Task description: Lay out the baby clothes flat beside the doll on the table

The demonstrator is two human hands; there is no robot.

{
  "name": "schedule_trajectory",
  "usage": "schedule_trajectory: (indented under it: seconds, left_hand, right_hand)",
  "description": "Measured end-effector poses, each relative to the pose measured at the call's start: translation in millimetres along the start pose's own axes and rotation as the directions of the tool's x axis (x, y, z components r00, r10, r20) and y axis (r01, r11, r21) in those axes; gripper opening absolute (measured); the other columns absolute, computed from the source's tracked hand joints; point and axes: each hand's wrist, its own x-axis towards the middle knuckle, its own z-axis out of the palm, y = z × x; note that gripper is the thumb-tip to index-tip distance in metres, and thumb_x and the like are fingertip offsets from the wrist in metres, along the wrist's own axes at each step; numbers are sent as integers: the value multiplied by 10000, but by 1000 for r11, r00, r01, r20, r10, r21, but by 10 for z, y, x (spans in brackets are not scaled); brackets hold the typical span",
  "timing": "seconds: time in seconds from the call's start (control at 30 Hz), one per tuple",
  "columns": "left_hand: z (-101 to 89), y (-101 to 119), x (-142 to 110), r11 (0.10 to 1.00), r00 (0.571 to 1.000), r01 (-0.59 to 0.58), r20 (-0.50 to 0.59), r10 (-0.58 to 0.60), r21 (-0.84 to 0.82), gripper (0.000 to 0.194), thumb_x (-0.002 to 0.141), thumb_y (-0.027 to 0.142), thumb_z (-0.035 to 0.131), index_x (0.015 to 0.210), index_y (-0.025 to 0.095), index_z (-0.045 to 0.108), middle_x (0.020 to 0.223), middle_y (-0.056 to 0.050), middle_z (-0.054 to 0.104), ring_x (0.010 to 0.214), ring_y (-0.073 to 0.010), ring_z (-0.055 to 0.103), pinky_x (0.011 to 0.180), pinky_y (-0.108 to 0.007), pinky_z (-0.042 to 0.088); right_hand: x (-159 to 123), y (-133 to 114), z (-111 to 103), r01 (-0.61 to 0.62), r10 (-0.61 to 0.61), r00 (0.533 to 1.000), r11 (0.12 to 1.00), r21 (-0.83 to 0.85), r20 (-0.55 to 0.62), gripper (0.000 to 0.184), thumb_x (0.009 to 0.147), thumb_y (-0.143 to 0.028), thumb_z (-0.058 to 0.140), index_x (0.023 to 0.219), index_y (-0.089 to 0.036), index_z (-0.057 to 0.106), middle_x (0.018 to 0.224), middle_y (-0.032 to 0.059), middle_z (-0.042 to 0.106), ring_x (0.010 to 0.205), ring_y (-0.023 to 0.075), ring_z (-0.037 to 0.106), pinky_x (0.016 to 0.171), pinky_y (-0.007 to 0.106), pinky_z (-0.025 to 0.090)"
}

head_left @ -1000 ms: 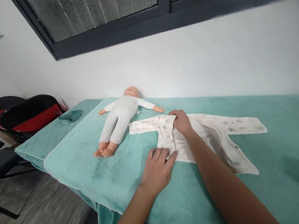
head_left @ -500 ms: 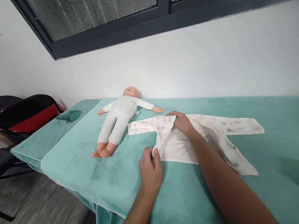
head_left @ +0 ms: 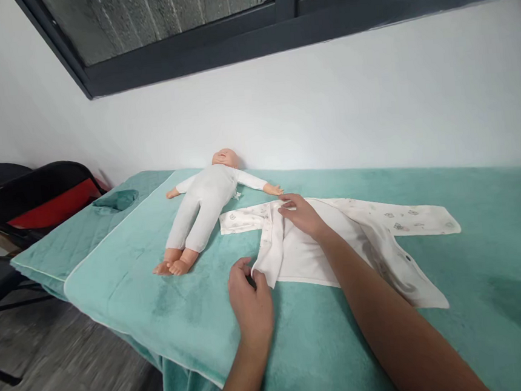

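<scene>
A white baby shirt with a small printed pattern lies spread on the table, its front parted and the plain inside showing. My left hand is closed on the lower corner of the shirt's left front panel. Over the neckline, my right hand has its fingers apart, resting on or just above the cloth. To the left of the shirt lies a baby doll on its back, in a white body suit with bare feet. One doll hand is close to my right fingertips.
Green plush covers the table, with a quilted pad at its left end. Black and red chairs stand on the left. A white wall with a dark-framed window runs behind.
The shirt's left front panel has been folded outward to the left, baring more of the inside. Both hands moved slightly left, and the right fingers loosened from the cloth.
</scene>
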Motion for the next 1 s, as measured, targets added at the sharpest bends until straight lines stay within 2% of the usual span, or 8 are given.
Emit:
schedule_trajectory:
  seconds: [0.2, 0.27, 0.37, 0.43, 0.57, 0.7, 0.8, 1.0]
  left_hand:
    - [-31, -59, -41, 942, 943, -320, -66, 327, 100, 437, 763, 2, 452, 1156, 179, 520, 1179, -117, 534, 1133, -253, 508, 972, -450, 444]
    - [-48, -34, -61, 880, 884, -457, -45, 466, 126, 463, 776, -24, 426, 1176, 187, 527, 1244, -122, 521, 1180, -249, 494, 995, -451, 433]
    - [-45, 11, -79, 748, 762, -648, 97, 641, 146, 429, 823, -20, 408, 1147, 216, 558, 1238, -86, 592, 1213, -238, 514, 1041, -474, 391]
    - [-18, 31, -78, 738, 760, -649, 192, 621, 183, 361, 875, 32, 414, 1134, 225, 578, 1232, -74, 631, 1213, -241, 539, 1065, -507, 361]
    - [40, 18, -50, 833, 873, -481, 236, 427, 272, 254, 959, 207, 430, 1145, 225, 602, 1247, -75, 651, 1221, -251, 555, 1090, -555, 332]
    - [35, -75, 154, 859, 885, -459, 207, 418, 228, 261, 967, 219, 415, 1125, 229, 623, 1221, -64, 661, 1197, -234, 566, 1069, -507, 392]
    - [22, -155, 512, 814, 861, -509, 160, 483, 280, 328, 917, 130, 431, 1198, 173, 595, 1288, -112, 607, 1232, -252, 528, 1035, -444, 441]
    - [65, -194, 1127, 579, 724, -690, 393, 567, 435, 383, 880, 100, 448, 1219, 194, 600, 1218, -86, 643, 1220, -268, 513, 1068, -451, 381]
  right_hand:
    - [-7, 45, 43, 202, -147, 974, 913, -355, 174, 351, 897, -315, 522, 1205, -196, 642, 1348, 96, 542, 1296, 260, 424, 1131, 428, 291]
    - [-34, 26, 44, 233, -138, 964, 850, -473, 226, 426, 940, -396, 469, 1296, -199, 596, 1436, 103, 470, 1348, 286, 356, 1135, 451, 274]
    - [-81, -22, 46, 262, -110, 951, 781, -566, 289, 522, 964, -507, 394, 1420, -268, 475, 1534, 79, 347, 1399, 306, 272, 1113, 491, 287]
    - [-105, -54, 54, 258, -84, 951, 749, -611, 298, 542, 971, -542, 348, 1444, -293, 438, 1553, 68, 315, 1409, 305, 257, 1107, 496, 290]
    - [-106, -72, 60, 204, -66, 973, 704, -680, 223, 524, 1002, -487, 270, 1443, -256, 433, 1534, 88, 348, 1397, 275, 303, 1102, 457, 306]
    - [-71, -23, 29, 132, -54, 990, 684, -718, 131, 479, 1015, -401, 249, 1406, -229, 466, 1473, 96, 440, 1364, 231, 375, 1099, 403, 320]
    - [-53, 18, 7, 116, -44, 992, 673, -731, 118, 463, 1013, -394, 267, 1386, -222, 480, 1481, 97, 436, 1382, 228, 360, 1105, 406, 311]
    - [-42, 36, 14, 130, -33, 989, 675, -726, 146, 470, 1009, -411, 284, 1407, -230, 455, 1533, 83, 372, 1431, 231, 289, 1129, 436, 267]
